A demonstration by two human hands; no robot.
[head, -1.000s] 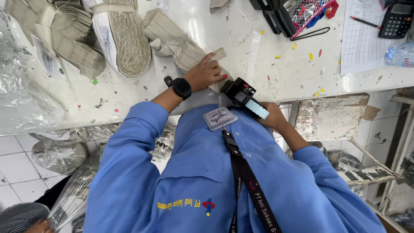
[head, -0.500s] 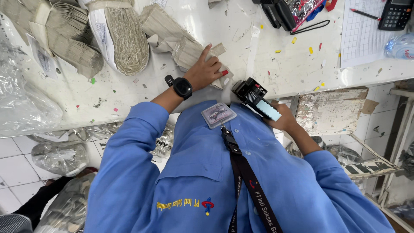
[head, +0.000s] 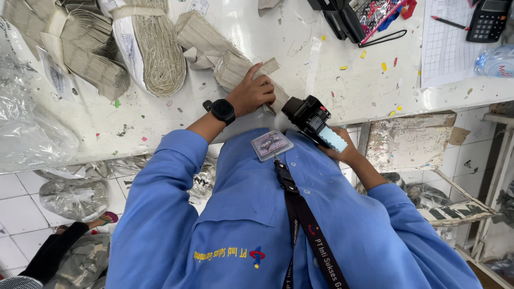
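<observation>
Fingers: the left hand (head: 256,92) curls its fingers (head: 266,85) tight over a flat stack of tan paper tags (head: 243,69); the right hand (head: 342,152) is wrapped around a black label gun (head: 310,119).
Table: the white table (head: 332,80) is speckled with paint.
Stack: it lies slanted, long side running up and left, at the near table edge.
Gun: its nose sits just right of the stack, near the left hand.
Nearby: more tag bundles (head: 80,48), a bunch of string (head: 158,51), a calculator (head: 487,18).

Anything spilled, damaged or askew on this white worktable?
Yes: small yellow, red and green scraps litter the stained white table, and the whitewashed board under its right edge is chipped and peeling.
</observation>
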